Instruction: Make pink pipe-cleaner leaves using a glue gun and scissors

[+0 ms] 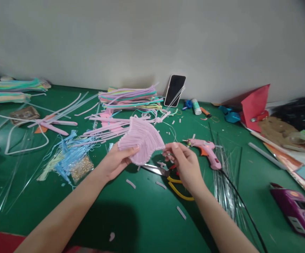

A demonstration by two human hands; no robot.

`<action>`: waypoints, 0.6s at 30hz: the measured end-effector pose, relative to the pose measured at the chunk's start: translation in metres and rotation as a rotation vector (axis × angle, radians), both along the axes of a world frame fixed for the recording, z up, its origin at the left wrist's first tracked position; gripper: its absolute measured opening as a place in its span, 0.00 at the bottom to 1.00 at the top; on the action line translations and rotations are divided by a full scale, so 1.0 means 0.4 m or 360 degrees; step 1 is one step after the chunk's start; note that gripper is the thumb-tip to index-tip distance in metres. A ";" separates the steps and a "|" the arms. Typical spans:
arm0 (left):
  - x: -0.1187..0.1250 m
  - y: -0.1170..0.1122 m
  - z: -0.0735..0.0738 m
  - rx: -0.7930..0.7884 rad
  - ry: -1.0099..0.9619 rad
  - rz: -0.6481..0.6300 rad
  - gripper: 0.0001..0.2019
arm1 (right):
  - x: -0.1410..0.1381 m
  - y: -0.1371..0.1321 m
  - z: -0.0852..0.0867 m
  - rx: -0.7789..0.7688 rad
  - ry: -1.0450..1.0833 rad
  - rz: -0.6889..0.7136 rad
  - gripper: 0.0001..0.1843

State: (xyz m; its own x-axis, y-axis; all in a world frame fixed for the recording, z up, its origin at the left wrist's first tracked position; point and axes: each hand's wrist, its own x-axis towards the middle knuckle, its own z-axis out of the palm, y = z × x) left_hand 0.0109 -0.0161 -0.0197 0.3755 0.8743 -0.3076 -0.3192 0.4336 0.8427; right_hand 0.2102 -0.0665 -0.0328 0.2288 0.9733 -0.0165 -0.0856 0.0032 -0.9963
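My left hand (119, 160) grips a lilac fan-shaped piece made of pipe cleaners (144, 140), thumb on its front face. The piece is held up above the table, its ribs slanting to a middle line. At its right-hand corner, my right hand (185, 160) has its fingers curled and pinched together; what is between them is too small to make out. Beneath the hands lie scissors (180, 189) with yellow handles, partly covered by my right hand. A pink glue gun (206, 151) rests just right of that hand.
Bundles of coloured pipe cleaners (131, 96) lie at the back, near a phone (175, 91) leaning on the wall. Blue tassels (69, 154) and a bag of gold beads (81, 168) are at left. A cord (243, 203) trails right, near a purple device (296, 211). Lilac offcuts (181, 212) are scattered about.
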 end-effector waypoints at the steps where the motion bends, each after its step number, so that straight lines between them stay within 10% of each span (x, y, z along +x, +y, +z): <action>1: 0.001 -0.001 -0.002 0.0005 0.0011 -0.0016 0.24 | -0.005 -0.001 0.001 -0.0022 0.0023 0.0046 0.14; 18: 0.006 -0.005 -0.001 0.0034 0.0014 -0.0062 0.16 | -0.015 -0.010 0.012 -0.0052 -0.0047 0.0042 0.10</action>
State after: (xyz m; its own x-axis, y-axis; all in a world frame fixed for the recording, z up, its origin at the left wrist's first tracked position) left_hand 0.0135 -0.0179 -0.0200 0.4066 0.8655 -0.2926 -0.2952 0.4276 0.8544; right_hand 0.2044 -0.0703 -0.0279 0.2039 0.9781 -0.0419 -0.0560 -0.0310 -0.9979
